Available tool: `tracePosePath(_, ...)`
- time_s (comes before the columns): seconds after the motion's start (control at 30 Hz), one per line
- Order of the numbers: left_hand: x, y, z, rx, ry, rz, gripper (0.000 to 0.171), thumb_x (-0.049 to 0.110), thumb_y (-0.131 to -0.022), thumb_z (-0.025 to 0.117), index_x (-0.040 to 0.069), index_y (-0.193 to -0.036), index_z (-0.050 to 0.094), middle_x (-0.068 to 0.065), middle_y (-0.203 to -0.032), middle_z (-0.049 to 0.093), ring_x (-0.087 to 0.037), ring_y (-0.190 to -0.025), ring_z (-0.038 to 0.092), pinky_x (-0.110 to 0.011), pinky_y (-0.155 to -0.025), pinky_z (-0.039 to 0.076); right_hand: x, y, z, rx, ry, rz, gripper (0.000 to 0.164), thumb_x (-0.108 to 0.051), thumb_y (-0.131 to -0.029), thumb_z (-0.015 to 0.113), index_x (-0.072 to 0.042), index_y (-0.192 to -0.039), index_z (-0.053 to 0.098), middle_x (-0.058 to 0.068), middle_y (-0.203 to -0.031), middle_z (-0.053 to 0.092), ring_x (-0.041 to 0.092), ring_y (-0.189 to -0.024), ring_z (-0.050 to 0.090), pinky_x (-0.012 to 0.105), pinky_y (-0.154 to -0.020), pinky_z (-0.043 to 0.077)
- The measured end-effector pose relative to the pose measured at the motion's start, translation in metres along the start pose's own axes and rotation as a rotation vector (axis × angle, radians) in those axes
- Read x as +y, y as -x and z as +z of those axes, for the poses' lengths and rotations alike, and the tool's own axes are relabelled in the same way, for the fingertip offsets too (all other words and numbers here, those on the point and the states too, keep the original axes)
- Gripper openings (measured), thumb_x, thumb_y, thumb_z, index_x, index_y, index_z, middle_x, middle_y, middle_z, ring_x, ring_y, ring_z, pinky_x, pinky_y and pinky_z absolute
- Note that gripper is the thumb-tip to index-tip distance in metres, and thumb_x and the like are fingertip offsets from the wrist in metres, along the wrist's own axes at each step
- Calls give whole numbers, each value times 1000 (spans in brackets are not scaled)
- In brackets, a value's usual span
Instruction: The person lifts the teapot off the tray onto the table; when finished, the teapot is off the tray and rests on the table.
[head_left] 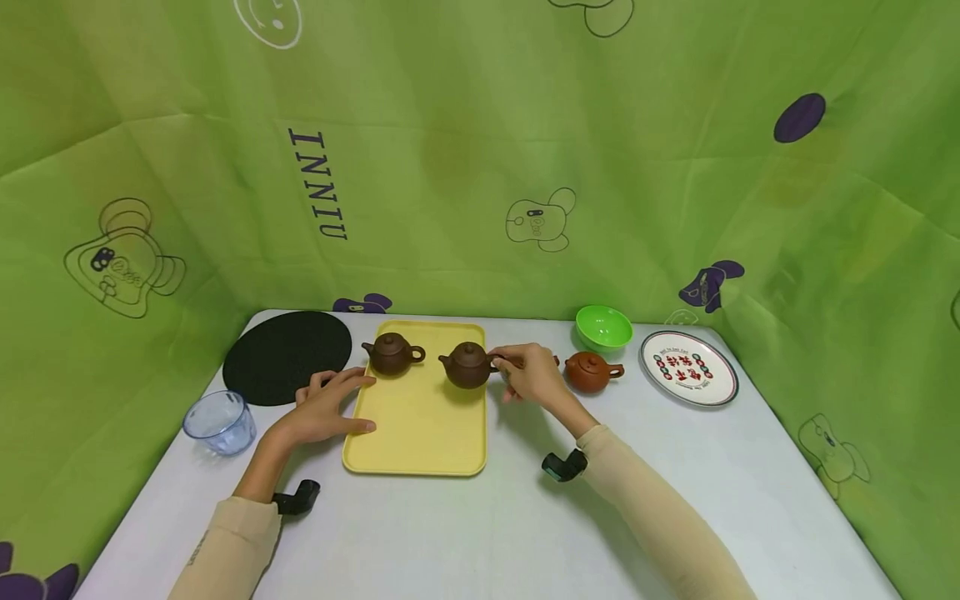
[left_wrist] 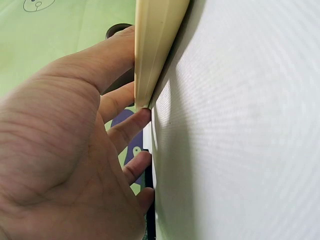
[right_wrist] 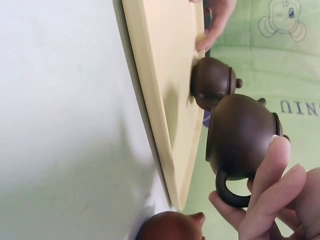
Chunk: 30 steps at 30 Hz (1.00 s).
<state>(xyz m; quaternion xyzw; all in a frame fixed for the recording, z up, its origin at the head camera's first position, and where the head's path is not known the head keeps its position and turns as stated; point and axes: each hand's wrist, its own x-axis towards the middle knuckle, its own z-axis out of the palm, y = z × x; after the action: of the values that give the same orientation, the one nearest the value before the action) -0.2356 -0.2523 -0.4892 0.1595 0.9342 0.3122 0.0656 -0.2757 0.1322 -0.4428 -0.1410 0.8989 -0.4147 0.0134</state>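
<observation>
My right hand (head_left: 531, 372) pinches the handle of a dark brown teapot (head_left: 467, 365), its spout facing left. In the right wrist view this teapot (right_wrist: 240, 135) hangs above the yellow tray (right_wrist: 175, 60), clear of its surface. A second dark brown teapot (head_left: 392, 354) stands on the tray's far left part, handle to the right. With fingers spread, my left hand (head_left: 322, 410) lies at the tray's left edge, thumb and index finger reaching over the rim (left_wrist: 150, 55). Just right of my right hand sits a reddish-brown teapot (head_left: 589, 372) on the table, its spout partly hidden.
At the back left lies a black round mat (head_left: 285, 354), with a clear bluish glass bowl (head_left: 221, 423) in front of it. A green bowl (head_left: 603, 328) and a white plate with red lettering (head_left: 688, 368) are at the back right. Green cloth (head_left: 435, 167) surrounds the white table (head_left: 420, 533).
</observation>
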Motion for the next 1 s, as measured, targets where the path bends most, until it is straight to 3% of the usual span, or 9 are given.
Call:
tracePosePath(0.13,0,1,-1,0,1,-4,81,43,-86,87,11,-153,54,-24,-169,34,-53,-147,17,-67,-98,19,1,10,-5,5,-18,6,26,-21,-105,68,-16,-128,78,21,-92,81,23,-47,70,29,-45,50)
tracePosePath(0.37,0,1,0,0,-8,-9,81,44,-86,87,12,-153,55,-24,-169,34,-53,-148,17,-67,-98,19,7,29,-16,12,-16,57,32,-22,-104,70,-14,-135,74,7,-55,70,25,-44,68,29,-43,45)
tracePosePath(0.6,-1,0,1,5,-20,-7,80,44,-86,87,13,-153,55,-24,-169,35,-53,-147,18,-67,-97,20,20,47,-25,24,-20,49,31,-20,-104,69,-12,-133,75,7,-53,69,29,-43,67,28,-43,41)
tracePosePath(0.83,0,1,0,6,-23,-3,81,45,-86,86,12,-153,55,-24,-169,35,-52,-146,19,-66,-97,21,34,61,-29,35,-15,59,30,-17,-103,71,-10,-131,76,5,-50,68,14,-38,62,28,-43,41)
tracePosePath(1.0,-1,0,0,6,-19,-5,82,45,-85,86,11,-153,55,-24,-169,35,-52,-146,19,-67,-97,20,43,69,-32,40,-35,91,30,-13,-102,71,-8,-131,76,6,-52,69,13,-38,61,26,-42,39)
